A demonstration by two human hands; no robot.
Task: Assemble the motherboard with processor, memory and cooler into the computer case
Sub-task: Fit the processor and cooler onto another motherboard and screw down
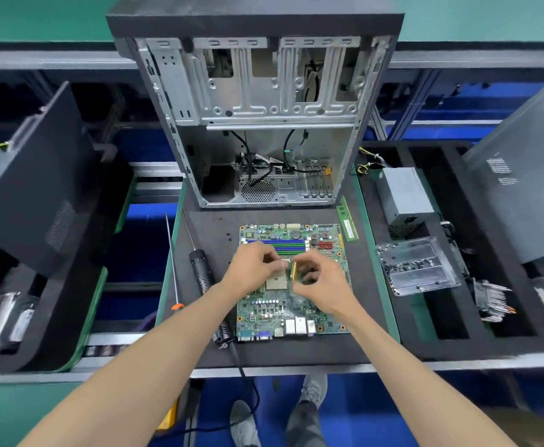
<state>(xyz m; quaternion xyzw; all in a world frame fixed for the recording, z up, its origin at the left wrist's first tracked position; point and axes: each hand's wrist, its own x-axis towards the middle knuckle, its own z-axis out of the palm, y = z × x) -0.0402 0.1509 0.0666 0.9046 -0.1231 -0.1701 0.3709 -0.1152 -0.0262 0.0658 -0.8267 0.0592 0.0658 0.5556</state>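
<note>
I see a black ribbed electric screwdriver (202, 273) lying left of the flat green motherboard (291, 304) on the dark foam desk (354, 317). My left hand (252, 268) curls beside the square socket – whether it grasps anything, I cannot tell. My right hand (324, 280) pinches the gold-edged processor (294, 270), tilted on edge.

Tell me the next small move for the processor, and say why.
Probably tip the processor flat and lower it onto the bare socket. The right hand pinches it on edge just beside the socket; the left hand is at the socket too.
</note>
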